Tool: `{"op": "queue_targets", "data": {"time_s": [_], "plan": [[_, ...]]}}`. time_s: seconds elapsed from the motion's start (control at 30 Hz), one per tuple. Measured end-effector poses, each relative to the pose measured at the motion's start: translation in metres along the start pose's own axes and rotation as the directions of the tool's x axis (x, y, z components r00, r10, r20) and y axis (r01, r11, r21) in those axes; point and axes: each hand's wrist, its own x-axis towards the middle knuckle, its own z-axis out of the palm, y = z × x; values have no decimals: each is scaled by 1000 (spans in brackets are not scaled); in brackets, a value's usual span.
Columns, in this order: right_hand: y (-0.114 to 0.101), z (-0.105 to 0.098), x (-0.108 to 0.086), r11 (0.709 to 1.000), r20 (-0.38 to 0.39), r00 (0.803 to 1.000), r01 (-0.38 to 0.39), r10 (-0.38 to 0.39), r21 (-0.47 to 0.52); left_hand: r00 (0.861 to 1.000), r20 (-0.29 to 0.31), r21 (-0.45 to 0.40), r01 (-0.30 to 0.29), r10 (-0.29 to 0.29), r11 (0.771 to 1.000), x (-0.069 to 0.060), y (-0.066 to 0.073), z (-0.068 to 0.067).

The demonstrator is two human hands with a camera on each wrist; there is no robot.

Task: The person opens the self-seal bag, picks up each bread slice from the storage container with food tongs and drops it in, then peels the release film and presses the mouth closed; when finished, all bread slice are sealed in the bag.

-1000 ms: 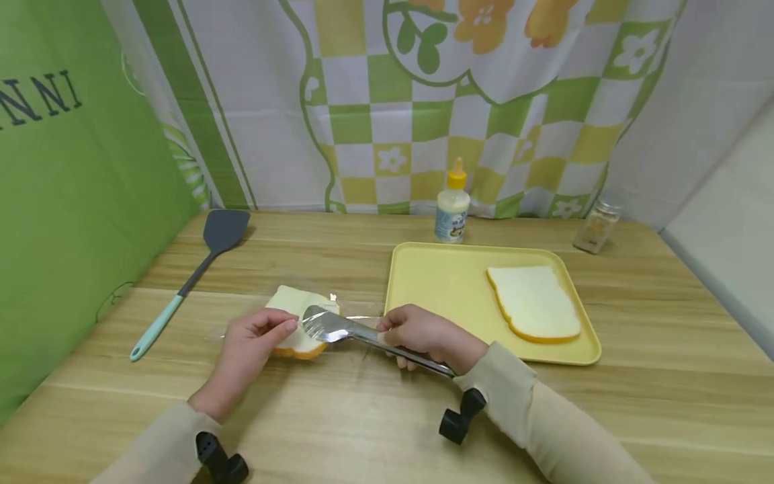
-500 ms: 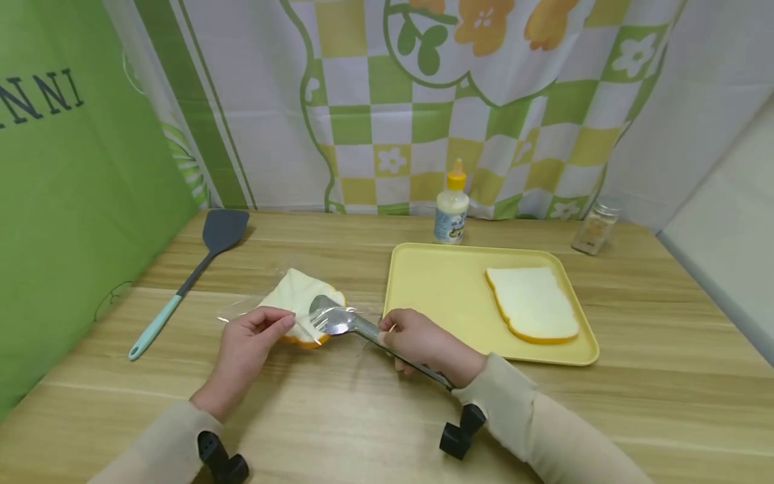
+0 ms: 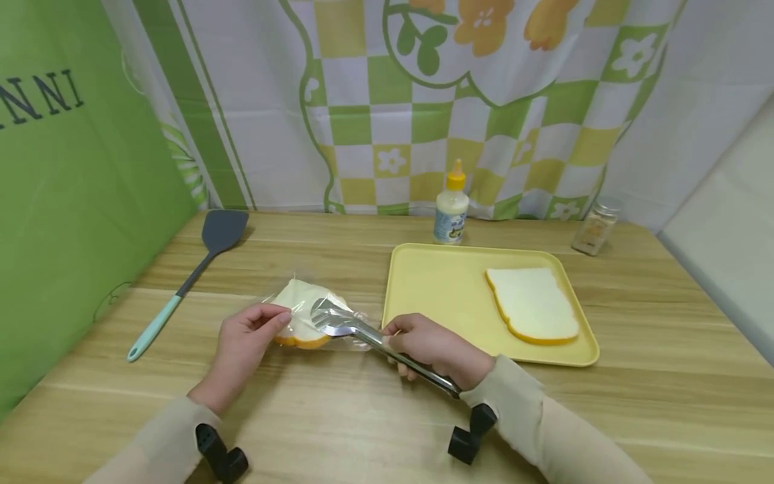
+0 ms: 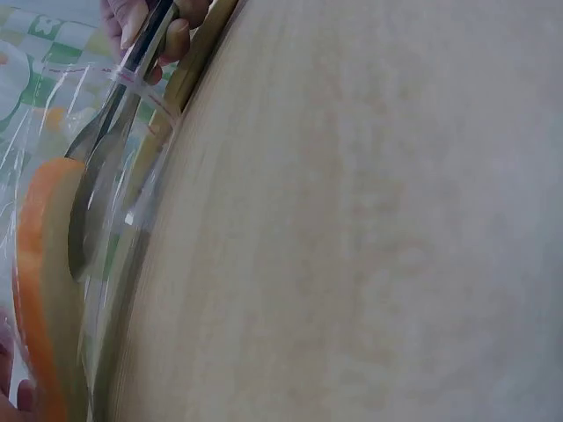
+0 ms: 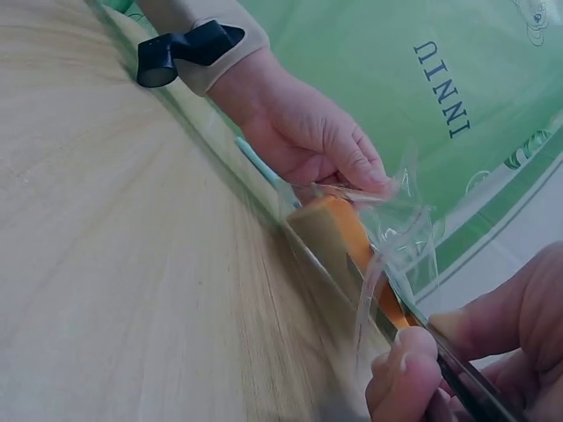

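Note:
In the head view a slice of bread [image 3: 305,296] with an orange crust lies inside a clear plastic bag [image 3: 361,341], left of the yellow tray. My left hand [image 3: 246,344] pinches the bag's near left side between thumb and fingers. Metal tongs [image 3: 345,327] are gripped by my right hand [image 3: 434,348], their ends reaching through the bag's mouth onto the bread. The left wrist view shows one tong end on each face of the bread [image 4: 54,290]. Whether both ends press firmly, I cannot tell.
A second bread slice [image 3: 533,302] lies on the yellow tray [image 3: 423,269]. Behind the tray stands a yellow-capped squeeze bottle [image 3: 451,212], with a glass shaker jar [image 3: 597,226] farther right. A spatula [image 3: 208,259] with a mint handle lies at the left. Curtains enclose the table.
The bag and bread have shifted slightly as both hands worked. My right hand has drawn a little right and nearer, and more of the bag now shows around the tongs.

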Motion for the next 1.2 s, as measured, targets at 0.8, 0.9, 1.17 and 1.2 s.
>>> {"op": "queue_targets", "data": {"time_s": [0.8, 0.9, 1.17, 1.2], "plan": [[-14, 11, 15, 986, -78, 997, 2, -15, -166, 999, -28, 122, -16, 19, 992, 6, 11, 2], [-20, 4, 12, 980, -64, 998, 5, -19, -199, 996, -64, 140, -47, 56, 989, 9, 12, -5], [-23, -27, 9, 969, -25, 999, 21, -28, -248, 976, -127, 186, -153, 178, 971, 8, 19, -12], [-23, -30, 8, 968, -21, 999, 22, -28, -250, 972, -122, 196, -174, 200, 965, 8, 19, -12]]}}
